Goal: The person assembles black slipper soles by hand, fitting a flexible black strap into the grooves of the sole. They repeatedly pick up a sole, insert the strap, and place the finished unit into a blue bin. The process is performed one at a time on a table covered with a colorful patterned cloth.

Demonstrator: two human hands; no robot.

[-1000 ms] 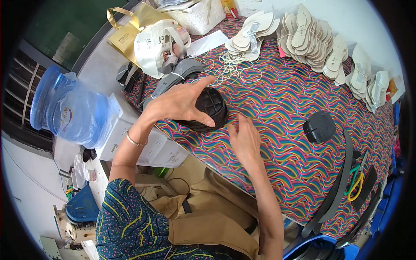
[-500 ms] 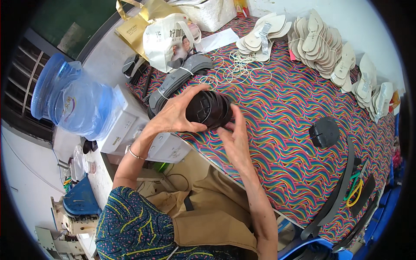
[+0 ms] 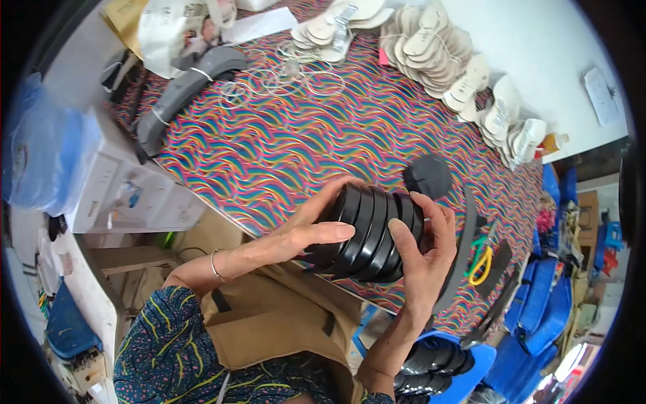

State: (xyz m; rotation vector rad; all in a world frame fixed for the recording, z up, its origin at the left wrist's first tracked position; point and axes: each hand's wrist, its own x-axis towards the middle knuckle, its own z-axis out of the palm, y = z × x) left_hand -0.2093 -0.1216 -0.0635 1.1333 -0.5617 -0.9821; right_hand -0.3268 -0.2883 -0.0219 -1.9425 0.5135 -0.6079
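Note:
A stack of several glossy black, rounded pieces [image 3: 369,225], which look like shoe heels, is held between both hands above the table's near edge. My left hand [image 3: 306,232] closes round its left end, with the thumb lying along the upper side. At the other end, my right hand [image 3: 431,249] wraps the stack, its thumb pressing the side and its fingers over the far end. Just beyond the right fingers, a separate black rounded block [image 3: 428,176] rests on the patterned tablecloth [image 3: 282,145].
Loose pale rubber bands [image 3: 289,77] and a banded grey strip bundle [image 3: 188,87] lie toward the far left. Bundled insoles [image 3: 431,44] line the wall. Right of the hands are dark strips [image 3: 459,259] and yellow-and-green-handled scissors [image 3: 481,269]. A blue tub [image 3: 471,367] holds black pieces below.
Both hands have carried the black stack from beside the grey bundle toward the right and nearer me. The stack has turned so its layered side shows. The view has swung right.

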